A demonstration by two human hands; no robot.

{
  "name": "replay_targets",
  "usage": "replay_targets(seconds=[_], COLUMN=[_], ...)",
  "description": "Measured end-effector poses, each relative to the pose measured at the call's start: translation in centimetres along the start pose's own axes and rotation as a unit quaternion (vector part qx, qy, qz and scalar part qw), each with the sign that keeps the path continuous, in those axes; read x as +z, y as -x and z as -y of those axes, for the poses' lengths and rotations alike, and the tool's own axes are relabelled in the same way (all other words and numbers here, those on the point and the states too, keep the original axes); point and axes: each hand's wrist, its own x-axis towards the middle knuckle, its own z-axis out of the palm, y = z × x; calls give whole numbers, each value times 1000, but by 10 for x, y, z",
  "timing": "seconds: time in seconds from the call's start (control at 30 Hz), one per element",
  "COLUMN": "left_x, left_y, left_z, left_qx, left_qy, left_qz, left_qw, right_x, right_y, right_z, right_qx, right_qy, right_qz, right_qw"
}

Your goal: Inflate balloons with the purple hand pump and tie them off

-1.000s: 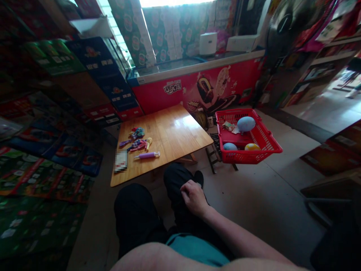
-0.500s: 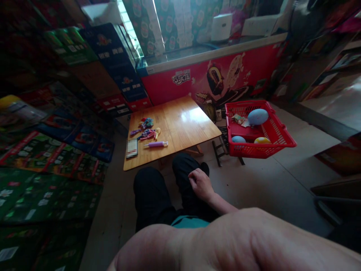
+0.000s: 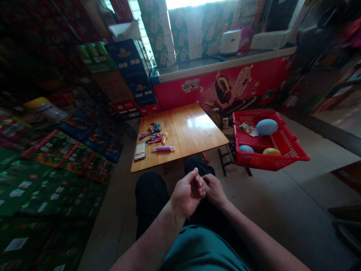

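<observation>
I sit with my black-trousered legs stretched toward a low wooden table [image 3: 194, 128]. My left hand [image 3: 184, 194] and my right hand [image 3: 214, 189] meet above my lap, fingers curled and touching each other, with nothing visible in them. On the table's left part lie a pile of limp coloured balloons [image 3: 155, 134], a purple hand pump [image 3: 163, 148] and a small card [image 3: 140, 150]. All of these are well beyond my hands.
A red plastic basket [image 3: 293, 148] to the right of the table holds three inflated balloons [image 3: 266, 127]. A red freezer [image 3: 225, 84] stands behind the table. Stacked printed cartons [image 3: 56, 158] line the left side. Bare concrete floor lies to the right.
My left arm came down from close to the camera and my left hand joined my right hand over my lap. The view shifted slightly.
</observation>
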Motion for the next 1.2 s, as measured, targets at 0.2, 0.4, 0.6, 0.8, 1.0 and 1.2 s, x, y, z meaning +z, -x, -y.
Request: replay_targets(seconds=[0.2,0.4,0.6,0.8,1.0,1.2], left_x=[-73,-105,-140,-170,-227,-273], left_y=[-19,-44,-96,-160,-204,-229], left_z=[-33,-77,-150,-257,-332,-348], left_qx=[82,131,186,298,414,422], left_qy=[44,41,1,-144,-318,-520], left_qz=[-133,-180,-211,-222,-283,-351], left_qw=[987,974,960,917,805,654], right_x=[-3,10,39,84,145,191], right_y=[-37,-84,-158,-272,-364,-382], right_z=[14,30,42,75,85,55], right_qx=[-12,-29,-11,-1,-18,-20], right_qy=[-33,-58,-65,-66,-80,-83], right_qz=[44,94,125,144,128,152], right_qw=[998,993,990,987,988,985])
